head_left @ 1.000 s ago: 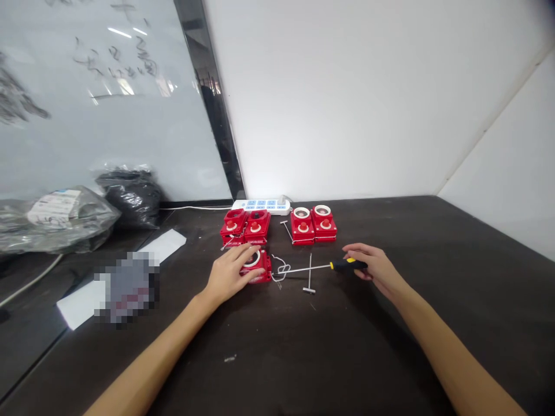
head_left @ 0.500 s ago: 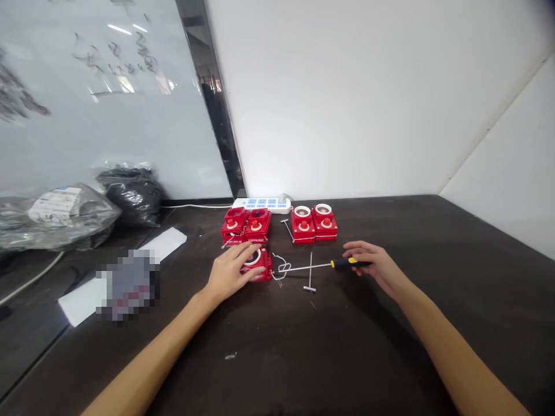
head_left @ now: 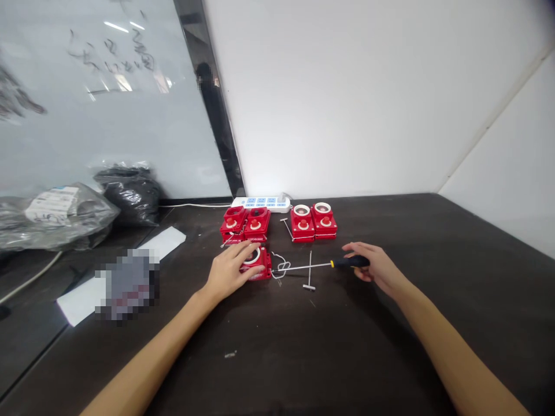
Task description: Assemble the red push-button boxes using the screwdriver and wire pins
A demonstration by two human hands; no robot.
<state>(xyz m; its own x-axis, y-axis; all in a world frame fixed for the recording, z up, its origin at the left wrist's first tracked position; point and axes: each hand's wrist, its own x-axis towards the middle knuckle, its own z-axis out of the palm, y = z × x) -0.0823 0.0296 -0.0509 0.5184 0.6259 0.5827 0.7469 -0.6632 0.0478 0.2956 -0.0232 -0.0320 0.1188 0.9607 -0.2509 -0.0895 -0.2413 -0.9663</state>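
Observation:
My left hand (head_left: pixel 228 270) lies over a small red box (head_left: pixel 258 265) with a white ring on top, its fingers wrapped round the box's left side. My right hand (head_left: pixel 375 266) grips the black and yellow handle of a long screwdriver (head_left: pixel 321 265). The shaft points left and its tip sits at the right side of the red box, beside a loop of white wire (head_left: pixel 281 264). A metal T-handled key (head_left: pixel 309 278) lies on the dark table under the shaft.
Two pairs of red boxes (head_left: pixel 245 224) (head_left: pixel 313 221) stand behind, in front of a white power strip (head_left: pixel 261 203) at the wall. Plastic bags (head_left: pixel 65 214), a white sheet (head_left: pixel 165 242) and a blurred object (head_left: pixel 125 284) lie to the left.
The view has shifted slightly. Both hands stay in place, the right hand's grip on the screwdriver handle has turned a little.

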